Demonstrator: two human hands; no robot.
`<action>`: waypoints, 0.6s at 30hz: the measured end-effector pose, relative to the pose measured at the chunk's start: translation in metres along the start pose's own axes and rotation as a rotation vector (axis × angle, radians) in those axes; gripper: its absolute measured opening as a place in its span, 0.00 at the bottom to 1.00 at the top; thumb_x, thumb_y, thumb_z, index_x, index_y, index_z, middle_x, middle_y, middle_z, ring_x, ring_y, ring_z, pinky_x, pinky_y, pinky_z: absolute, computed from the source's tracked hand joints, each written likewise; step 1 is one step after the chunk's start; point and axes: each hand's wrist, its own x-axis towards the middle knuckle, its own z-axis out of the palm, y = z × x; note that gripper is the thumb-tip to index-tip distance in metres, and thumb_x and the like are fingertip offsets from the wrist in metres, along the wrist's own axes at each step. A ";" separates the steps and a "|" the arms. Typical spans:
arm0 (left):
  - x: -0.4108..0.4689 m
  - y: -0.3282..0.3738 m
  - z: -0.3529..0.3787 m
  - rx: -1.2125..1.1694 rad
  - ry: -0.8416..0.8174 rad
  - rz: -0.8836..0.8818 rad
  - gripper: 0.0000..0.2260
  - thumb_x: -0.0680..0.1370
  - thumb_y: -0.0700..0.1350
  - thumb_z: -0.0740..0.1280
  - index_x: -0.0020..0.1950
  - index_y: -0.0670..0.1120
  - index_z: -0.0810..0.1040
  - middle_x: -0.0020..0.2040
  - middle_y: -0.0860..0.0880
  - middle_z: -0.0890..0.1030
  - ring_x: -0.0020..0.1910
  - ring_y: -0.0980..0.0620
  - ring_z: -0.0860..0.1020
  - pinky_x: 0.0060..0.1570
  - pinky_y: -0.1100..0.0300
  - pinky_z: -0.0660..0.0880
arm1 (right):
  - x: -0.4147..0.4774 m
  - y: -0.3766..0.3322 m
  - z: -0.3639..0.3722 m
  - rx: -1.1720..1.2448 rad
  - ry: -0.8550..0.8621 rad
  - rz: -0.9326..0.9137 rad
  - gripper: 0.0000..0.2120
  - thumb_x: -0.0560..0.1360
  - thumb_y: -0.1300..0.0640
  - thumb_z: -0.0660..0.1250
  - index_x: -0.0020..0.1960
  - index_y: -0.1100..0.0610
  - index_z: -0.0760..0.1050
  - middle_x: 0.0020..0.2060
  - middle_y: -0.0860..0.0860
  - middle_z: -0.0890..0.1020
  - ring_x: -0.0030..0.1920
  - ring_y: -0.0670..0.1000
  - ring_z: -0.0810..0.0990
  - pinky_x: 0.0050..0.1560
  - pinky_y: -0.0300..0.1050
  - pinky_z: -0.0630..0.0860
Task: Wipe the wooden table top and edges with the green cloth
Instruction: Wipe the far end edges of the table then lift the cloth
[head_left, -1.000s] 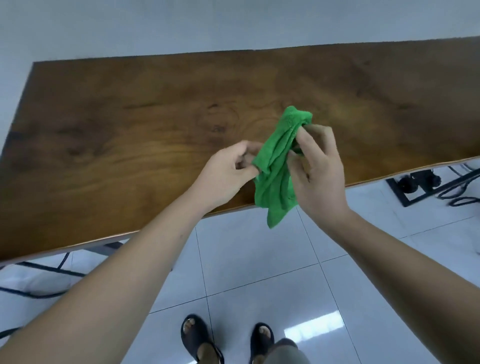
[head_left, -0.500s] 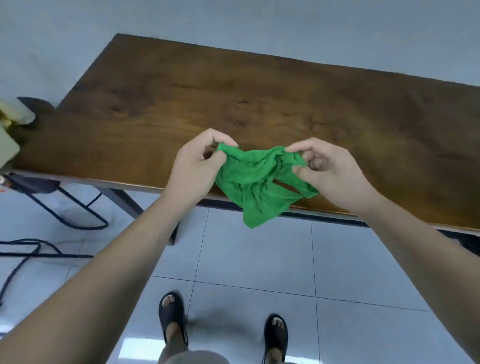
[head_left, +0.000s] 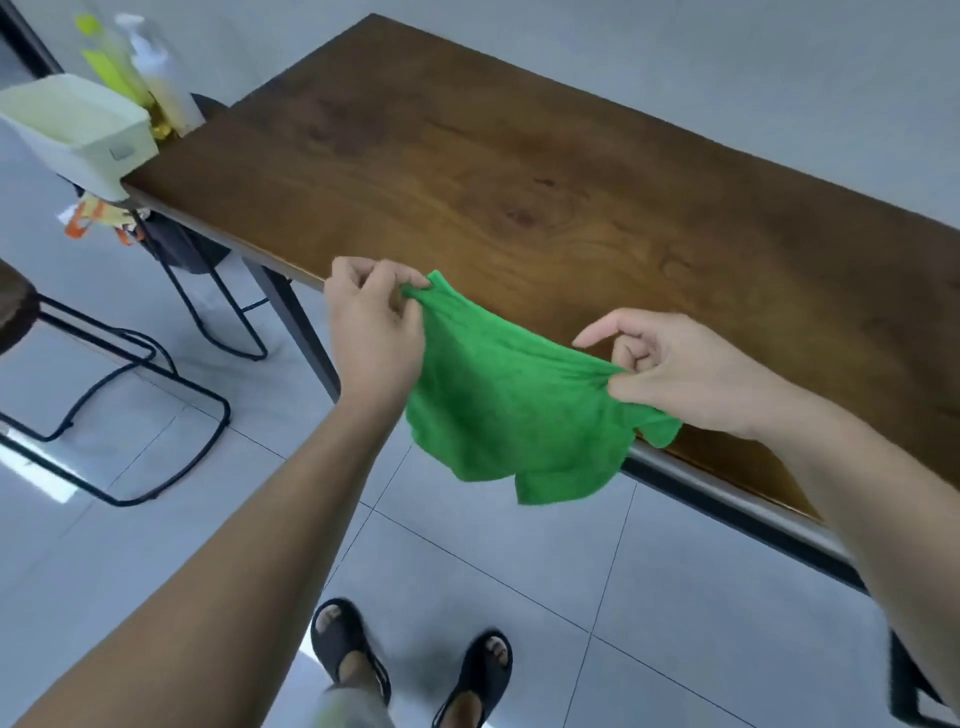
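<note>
Fingertips first: the left hand (head_left: 371, 325) has thumb and forefinger pinched tight on one top corner of the green cloth (head_left: 514, 410), the other fingers curled in behind. Over on the other side, the right hand (head_left: 675, 371) has thumb and bent middle fingers clamped on the opposite corner, while its forefinger sticks out free, touching nothing. Between the two pinches the cloth is stretched out almost flat, its lower edge drooping loose with one flap hanging lowest.

All of that is in the air just off the near edge of the wooden table (head_left: 519, 171). The cloth's upper half sits in front of the table's near edge, the lower half dangles over the tiled floor (head_left: 519, 597) below that edge. No contact with the wood that I can make out. Both forearms reach in from below, and the person's sandals (head_left: 410, 670) stand on the tiles a step back from the table.

Off the table's left end, a pale bin (head_left: 78, 130) with bottles (head_left: 150, 67) behind it, and black wire stools (head_left: 130, 364) on the floor beside that end.

So my read: this is the opening-out step, cloth being spread before any wiping starts. The top looks untouched and bare. Next move, I'd say, is to fold or bunch the cloth into one palm, bring it down flat onto the top, then sweep along the grain and out to the edges
</note>
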 end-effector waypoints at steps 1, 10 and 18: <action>-0.007 -0.001 0.008 0.039 0.036 -0.030 0.12 0.78 0.38 0.66 0.53 0.54 0.82 0.55 0.51 0.76 0.49 0.57 0.75 0.46 0.68 0.72 | 0.008 0.006 0.008 -0.108 0.045 -0.002 0.21 0.77 0.64 0.73 0.64 0.44 0.81 0.35 0.48 0.78 0.30 0.44 0.72 0.41 0.44 0.72; -0.073 0.014 0.068 -0.446 0.206 -0.360 0.14 0.84 0.40 0.66 0.67 0.53 0.75 0.53 0.52 0.84 0.53 0.54 0.84 0.56 0.55 0.80 | 0.033 0.065 0.026 -0.401 0.314 -0.042 0.18 0.78 0.60 0.72 0.66 0.48 0.80 0.37 0.48 0.75 0.40 0.49 0.77 0.48 0.54 0.81; -0.133 0.037 0.132 -0.273 -0.029 -0.199 0.33 0.88 0.50 0.65 0.89 0.45 0.55 0.90 0.53 0.41 0.89 0.56 0.41 0.87 0.47 0.51 | 0.038 0.078 0.030 -0.320 0.352 -0.087 0.26 0.76 0.61 0.72 0.73 0.47 0.77 0.62 0.44 0.77 0.62 0.47 0.79 0.71 0.54 0.76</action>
